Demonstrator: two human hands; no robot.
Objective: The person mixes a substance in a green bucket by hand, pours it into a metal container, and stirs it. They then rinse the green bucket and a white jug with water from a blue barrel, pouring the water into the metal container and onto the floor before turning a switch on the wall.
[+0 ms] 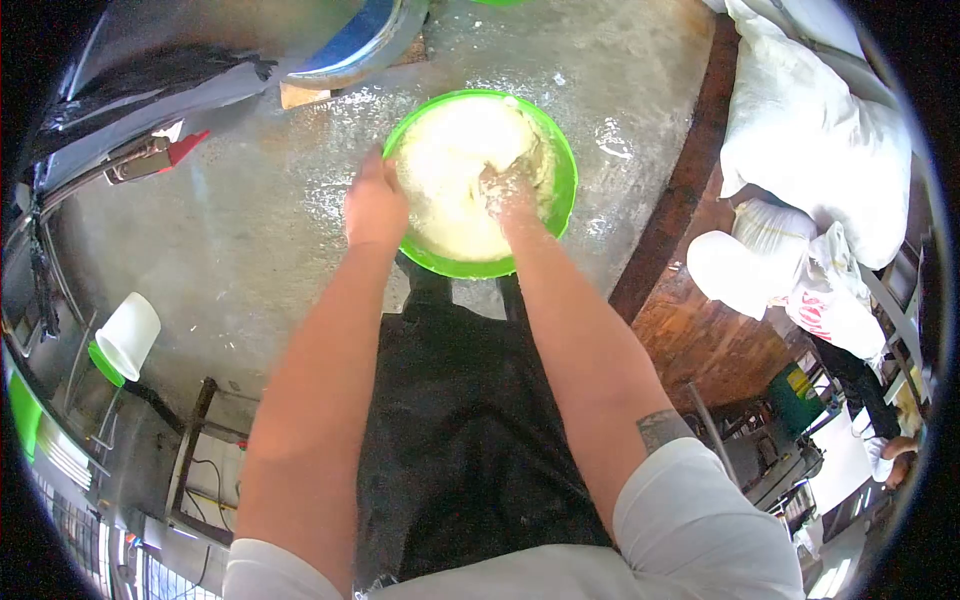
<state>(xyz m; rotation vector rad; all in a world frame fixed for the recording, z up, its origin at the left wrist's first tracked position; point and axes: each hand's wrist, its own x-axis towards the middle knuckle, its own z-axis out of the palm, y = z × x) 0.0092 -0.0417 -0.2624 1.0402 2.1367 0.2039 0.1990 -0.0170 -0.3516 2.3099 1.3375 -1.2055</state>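
Head cam looks down on our two hands at a green basin (462,268), which sits centre, at the far end of our reach, w/ a pale, floury mix (450,160) inside. Our left hand (376,207) grips the left rim, prob. to stop the basin sliding or turning. Our right hand (510,190) is in the mix, right of centre, fingers coated & partly buried; can't tell if they're open or closed. Basin is right in front of us, presumably so both arms get straight at it; what it rests on is hidden. Grey floor (640,110) around it looks wet & spattered. Black apron (460,430) covers our front, likely vs. splashes.

Far left, a blue drum (355,40) has wood blocks (303,96) by its base, perhaps to raise it off the floor. Left, a white tub (130,335) lies tilted. Far right, a big white sack (810,120) is piled w/ smaller ones; near right, we see part of another person (882,462).

Writing: one small sack (828,305) has red print, too blurred to read. No brand legible elsewhere.
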